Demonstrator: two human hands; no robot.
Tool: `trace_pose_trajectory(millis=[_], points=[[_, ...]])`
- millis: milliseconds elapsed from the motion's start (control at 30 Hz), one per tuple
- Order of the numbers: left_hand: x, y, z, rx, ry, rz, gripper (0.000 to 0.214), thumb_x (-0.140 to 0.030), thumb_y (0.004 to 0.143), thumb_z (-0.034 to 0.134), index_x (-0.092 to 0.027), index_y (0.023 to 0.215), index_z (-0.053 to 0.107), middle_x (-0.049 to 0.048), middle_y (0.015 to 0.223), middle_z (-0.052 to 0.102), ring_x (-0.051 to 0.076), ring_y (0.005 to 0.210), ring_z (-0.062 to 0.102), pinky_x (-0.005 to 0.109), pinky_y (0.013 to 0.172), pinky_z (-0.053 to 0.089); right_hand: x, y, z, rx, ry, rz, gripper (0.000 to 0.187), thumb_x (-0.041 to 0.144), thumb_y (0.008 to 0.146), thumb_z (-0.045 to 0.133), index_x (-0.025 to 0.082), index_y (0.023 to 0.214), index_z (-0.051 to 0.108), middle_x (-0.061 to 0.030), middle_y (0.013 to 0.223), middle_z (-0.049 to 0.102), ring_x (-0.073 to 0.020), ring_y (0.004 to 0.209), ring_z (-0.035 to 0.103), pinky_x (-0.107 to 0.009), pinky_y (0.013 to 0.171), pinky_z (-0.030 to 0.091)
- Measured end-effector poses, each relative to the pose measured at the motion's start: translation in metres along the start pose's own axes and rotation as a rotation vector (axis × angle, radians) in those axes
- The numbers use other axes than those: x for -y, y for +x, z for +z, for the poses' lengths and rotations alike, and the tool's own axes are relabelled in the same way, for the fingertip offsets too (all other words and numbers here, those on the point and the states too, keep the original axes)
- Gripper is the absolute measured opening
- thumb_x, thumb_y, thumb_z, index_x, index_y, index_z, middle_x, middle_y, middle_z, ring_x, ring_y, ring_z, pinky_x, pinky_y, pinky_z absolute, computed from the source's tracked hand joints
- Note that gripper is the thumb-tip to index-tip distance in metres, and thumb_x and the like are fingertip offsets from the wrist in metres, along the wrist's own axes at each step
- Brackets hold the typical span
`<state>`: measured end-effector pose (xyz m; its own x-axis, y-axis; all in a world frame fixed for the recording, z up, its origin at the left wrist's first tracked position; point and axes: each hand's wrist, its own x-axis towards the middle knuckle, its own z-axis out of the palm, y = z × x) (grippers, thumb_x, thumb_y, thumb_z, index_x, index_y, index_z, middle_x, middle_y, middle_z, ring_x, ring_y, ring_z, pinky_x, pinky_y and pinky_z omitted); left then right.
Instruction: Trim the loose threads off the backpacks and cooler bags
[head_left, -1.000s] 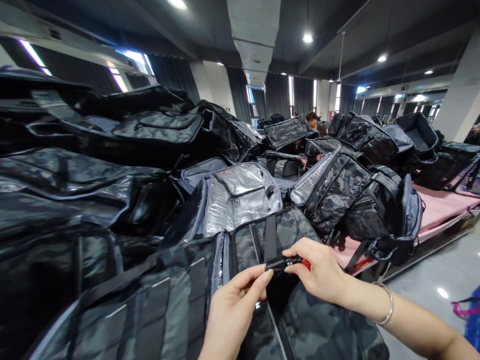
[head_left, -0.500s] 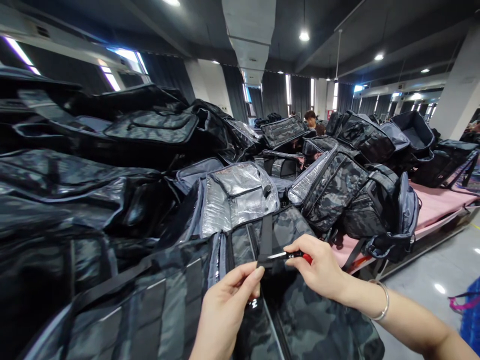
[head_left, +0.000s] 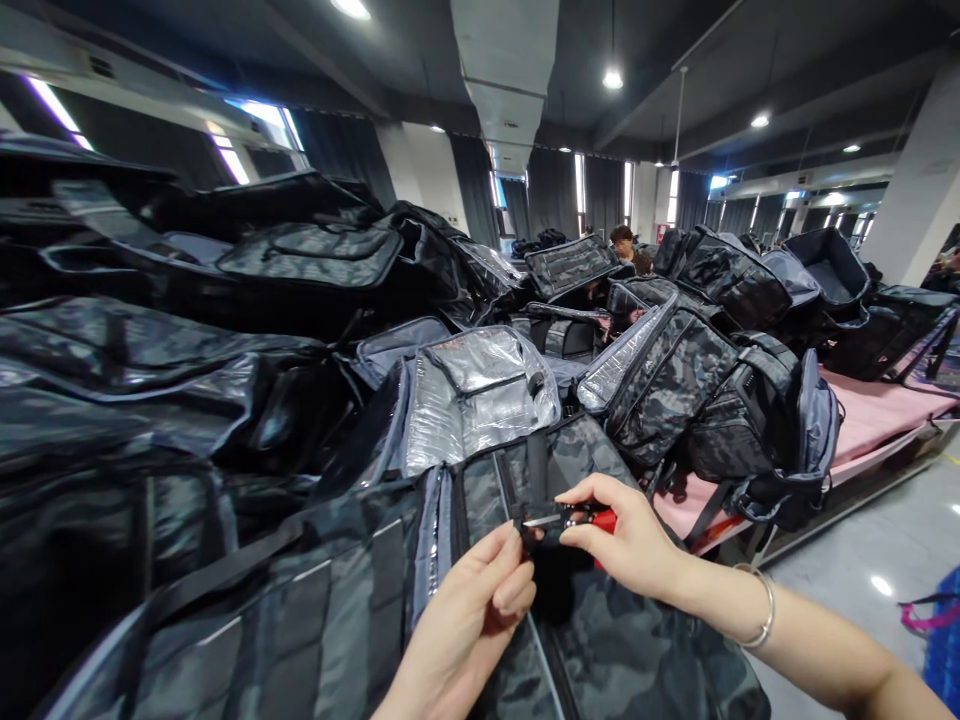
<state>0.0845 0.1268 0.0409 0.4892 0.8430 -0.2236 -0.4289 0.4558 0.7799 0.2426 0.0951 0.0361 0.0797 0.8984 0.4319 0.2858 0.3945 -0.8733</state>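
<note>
My right hand (head_left: 630, 530) is closed around small thread snips (head_left: 604, 524) with a red handle, their metal blade pointing left. Just left of the blade tip, my left hand (head_left: 484, 590) pinches a small dark piece, which looks like the end of a black strap; the fingers mostly hide it. Both hands are above a dark camouflage backpack (head_left: 637, 630) that lies right under them. A black webbing strap (head_left: 537, 460) runs along its upper part.
An opened bag with silver lining (head_left: 487, 400) lies just beyond. More camouflage backpacks (head_left: 667, 370) are piled ahead, and a tall heap (head_left: 135, 350) rises on the left. Pink covering (head_left: 862, 405) shows on the table at right. A person (head_left: 622, 243) is in the background.
The snips have tilted and shifted slightly left, showing more red handle. My left fingers have curled in more, and less of the black strap shows between the hands.
</note>
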Motion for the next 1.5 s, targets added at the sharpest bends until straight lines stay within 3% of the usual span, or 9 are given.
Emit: trace_pose_trajectory(millis=[300, 467, 600, 867, 1100, 1200, 1300, 1400, 1500], points=[[0.0, 0.0, -0.002, 0.056, 0.06, -0.044, 0.043, -0.038, 0.051, 0.085, -0.012, 0.071, 0.057, -0.0113, 0.045, 0.029, -0.001, 0.039, 0.016, 0.012, 0.038, 0.018, -0.002, 0.002, -0.002, -0.053, -0.178, -0.235, 0.012, 0.017, 0.078, 0.061, 0.019, 0.089, 0.064, -0.0023, 0.083, 0.063, -0.0153, 0.077, 0.058, -0.026, 0.07, 0.045], [0.001, 0.0, -0.002, 0.061, 0.08, -0.027, 0.043, -0.04, 0.05, 0.084, -0.013, 0.069, 0.056, -0.0115, 0.043, 0.029, -0.001, 0.039, 0.014, 0.013, 0.038, 0.016, -0.003, 0.0, -0.005, -0.143, -0.173, -0.294, 0.009, 0.019, 0.08, 0.059, 0.019, 0.088, 0.063, -0.0023, 0.082, 0.064, -0.0151, 0.076, 0.058, -0.026, 0.07, 0.045], [0.002, -0.002, 0.0, 0.019, 0.133, 0.001, 0.047, -0.044, 0.048, 0.084, -0.013, 0.07, 0.057, -0.0118, 0.042, 0.028, 0.0, 0.04, 0.017, 0.014, 0.04, 0.016, -0.001, -0.001, -0.007, -0.127, -0.239, -0.339, 0.013, 0.019, 0.08, 0.059, 0.019, 0.092, 0.063, -0.0035, 0.084, 0.063, -0.0158, 0.077, 0.058, -0.027, 0.07, 0.046], [0.01, -0.003, -0.007, -0.176, 0.516, 0.412, 0.041, -0.048, 0.066, 0.069, -0.012, 0.084, 0.062, -0.006, 0.044, 0.047, 0.007, 0.046, 0.04, 0.019, 0.048, 0.03, 0.002, -0.004, -0.008, -0.146, -0.359, -0.43, 0.015, 0.016, 0.082, 0.054, 0.018, 0.096, 0.061, -0.005, 0.083, 0.063, -0.0168, 0.078, 0.058, -0.028, 0.071, 0.047], [0.014, -0.002, -0.013, -0.177, 0.705, 0.547, 0.028, -0.039, 0.072, 0.063, -0.014, 0.085, 0.067, -0.0024, 0.05, 0.056, 0.012, 0.051, 0.053, 0.023, 0.052, 0.044, 0.001, -0.005, -0.008, -0.093, -0.432, -0.407, 0.013, 0.018, 0.083, 0.052, 0.018, 0.091, 0.062, -0.0053, 0.08, 0.063, -0.0173, 0.075, 0.057, -0.029, 0.069, 0.044], [0.014, 0.0, -0.017, -0.165, 0.742, 0.646, 0.022, -0.035, 0.073, 0.062, -0.017, 0.085, 0.068, 0.0025, 0.07, 0.068, 0.016, 0.061, 0.063, 0.026, 0.062, 0.053, 0.003, -0.005, -0.008, -0.106, -0.255, -0.271, 0.01, 0.02, 0.081, 0.054, 0.019, 0.087, 0.062, -0.0036, 0.082, 0.063, -0.0161, 0.077, 0.057, -0.028, 0.071, 0.044], [0.013, -0.001, -0.021, -0.137, 0.886, 0.878, 0.016, -0.029, 0.078, 0.057, -0.022, 0.085, 0.07, 0.0029, 0.092, 0.07, 0.016, 0.079, 0.066, 0.026, 0.075, 0.055, 0.002, -0.003, -0.006, -0.03, 0.079, 0.021, 0.017, 0.031, 0.077, 0.061, 0.018, 0.088, 0.058, -0.0013, 0.082, 0.06, -0.0134, 0.074, 0.055, -0.025, 0.068, 0.043], [0.012, -0.004, -0.022, -0.134, 1.078, 1.094, 0.02, -0.021, 0.082, 0.052, -0.026, 0.089, 0.07, 0.0001, 0.099, 0.069, 0.013, 0.091, 0.064, 0.023, 0.087, 0.05, -0.002, -0.001, -0.003, 0.141, 0.357, 0.279, 0.035, 0.045, 0.071, 0.068, 0.016, 0.085, 0.055, 0.0037, 0.068, 0.052, -0.0068, 0.053, 0.043, -0.019, 0.049, 0.034], [0.013, -0.007, -0.021, -0.108, 1.174, 1.192, 0.023, -0.017, 0.083, 0.05, -0.027, 0.094, 0.069, -0.0001, 0.102, 0.068, 0.011, 0.092, 0.064, 0.022, 0.091, 0.048, -0.002, 0.0, -0.002, 0.37, 0.51, 0.438, 0.042, 0.054, 0.068, 0.068, 0.016, 0.069, 0.05, 0.0097, 0.051, 0.035, -0.0029, 0.041, 0.024, -0.019, 0.04, 0.017]])
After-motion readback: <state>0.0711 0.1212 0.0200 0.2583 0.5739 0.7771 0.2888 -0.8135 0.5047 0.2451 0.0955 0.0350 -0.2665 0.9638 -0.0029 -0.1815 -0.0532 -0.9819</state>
